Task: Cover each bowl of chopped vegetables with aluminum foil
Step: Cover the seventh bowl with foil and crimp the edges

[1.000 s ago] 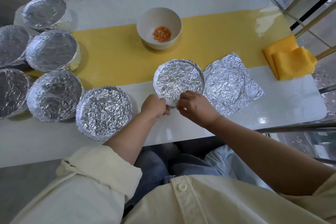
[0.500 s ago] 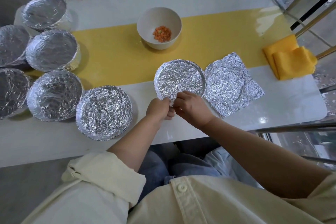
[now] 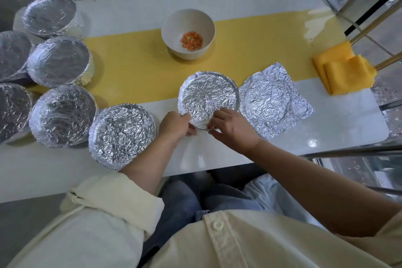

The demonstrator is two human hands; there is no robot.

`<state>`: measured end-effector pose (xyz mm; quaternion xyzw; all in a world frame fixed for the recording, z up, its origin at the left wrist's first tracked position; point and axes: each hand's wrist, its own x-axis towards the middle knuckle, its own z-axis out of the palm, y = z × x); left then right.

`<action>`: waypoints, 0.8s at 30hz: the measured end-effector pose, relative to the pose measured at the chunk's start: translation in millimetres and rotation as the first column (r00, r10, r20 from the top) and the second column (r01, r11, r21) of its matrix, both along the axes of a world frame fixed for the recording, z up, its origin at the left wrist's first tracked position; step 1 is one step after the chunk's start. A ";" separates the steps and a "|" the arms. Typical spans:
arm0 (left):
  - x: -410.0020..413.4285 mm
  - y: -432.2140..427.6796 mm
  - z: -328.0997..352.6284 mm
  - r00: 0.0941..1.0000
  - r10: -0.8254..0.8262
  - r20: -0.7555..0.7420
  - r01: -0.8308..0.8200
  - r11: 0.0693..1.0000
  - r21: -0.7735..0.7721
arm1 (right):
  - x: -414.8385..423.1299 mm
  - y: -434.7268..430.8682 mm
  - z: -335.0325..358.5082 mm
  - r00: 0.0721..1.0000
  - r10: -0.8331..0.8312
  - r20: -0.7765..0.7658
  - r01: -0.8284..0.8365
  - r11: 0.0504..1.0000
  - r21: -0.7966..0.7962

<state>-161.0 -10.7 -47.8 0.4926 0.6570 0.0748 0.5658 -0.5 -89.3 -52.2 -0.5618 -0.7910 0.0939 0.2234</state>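
Pinching the crinkled foil at the near rim of the centre bowl (image 3: 208, 93), the left hand (image 3: 174, 125) and right hand (image 3: 233, 131) sit close together, fingers (image 3: 217, 114) curled onto the silver edge. The foil is shiny and wrinkled, moulded into a round lid with a raised rim. This bowl stands mid-surface (image 3: 326, 132), just beside a loose foil sheet (image 3: 274, 102). Behind it an uncovered bowl (image 3: 174, 26) holds diced carrot (image 3: 191, 41). Six covered bowls (image 3: 121, 135) cluster at the left.
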 end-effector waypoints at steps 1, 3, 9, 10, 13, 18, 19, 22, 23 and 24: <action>0.0 -3.1 -1.1 1.000 0.016 0.001 -0.016 1.000 0.012 | -2.1 1.0 -0.4 1.000 -0.006 0.004 0.006 1.000 0.024; 0.5 -10.6 -2.2 0.997 0.080 0.007 -0.080 0.996 0.026 | -6.0 1.9 -1.3 0.999 -0.020 0.026 0.018 0.998 0.052; 4.9 -28.3 3.4 0.988 0.136 -0.080 -0.129 0.988 0.087 | -13.9 7.5 -4.2 0.998 -0.031 0.050 0.030 0.999 0.013; 5.8 -27.3 3.5 0.986 0.132 -0.103 -0.120 0.986 0.118 | -16.1 8.3 -4.7 0.999 -0.026 0.046 0.026 1.000 0.003; 7.5 -21.2 1.9 0.978 0.089 -0.187 -0.055 0.982 0.178 | -19.8 9.3 -4.7 0.999 -0.034 0.029 0.035 0.999 -0.014; 6.0 -18.4 7.3 0.944 -0.025 -0.328 0.107 0.966 0.234 | -21.2 10.4 -5.3 0.998 -0.066 0.015 0.066 0.998 -0.012; 5.0 -18.6 7.5 0.934 -0.034 -0.355 0.131 0.959 0.251 | -21.9 10.2 -5.7 0.998 -0.069 0.014 0.069 0.998 -0.010; 3.5 -18.2 4.9 0.922 -0.022 -0.387 0.148 0.943 0.299 | -24.4 10.1 -6.8 0.997 -0.077 0.025 0.077 0.997 -0.008; 3.9 -17.4 4.3 0.919 -0.016 -0.395 0.149 0.939 0.309 | -24.9 10.3 -6.3 0.996 -0.084 0.026 0.085 0.996 -0.012; 4.9 -16.1 4.7 0.917 -0.013 -0.398 0.150 0.937 0.315 | -25.4 10.6 -5.8 0.995 -0.097 0.022 0.097 0.995 -0.014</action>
